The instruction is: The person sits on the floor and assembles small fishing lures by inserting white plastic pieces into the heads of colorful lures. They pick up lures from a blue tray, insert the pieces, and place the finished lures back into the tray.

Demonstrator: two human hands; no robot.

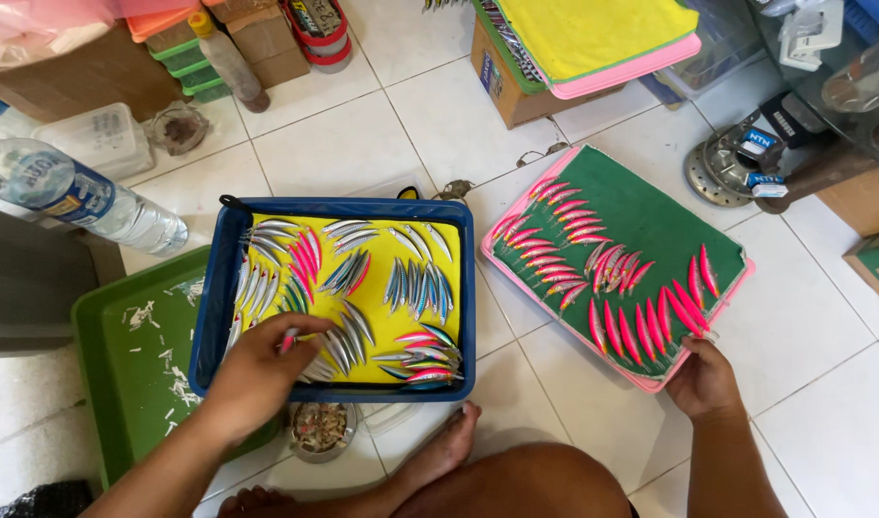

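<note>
While left hand (267, 369) pinches pink lure (288, 340) in blue tray (219, 297) lower left, right hand (700, 379), fingers curled, grips edge of green board (651, 216) at right, steadying it.

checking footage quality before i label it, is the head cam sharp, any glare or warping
Head view: even daylight, soft shadows only; the lures in the blue tray and on the green board are crisp. Left hand and right hand show no motion blur. Mild sheen on the white floor tiles and the water bottle. Wide-lens bending shows in the tile lines near the edges.
</note>
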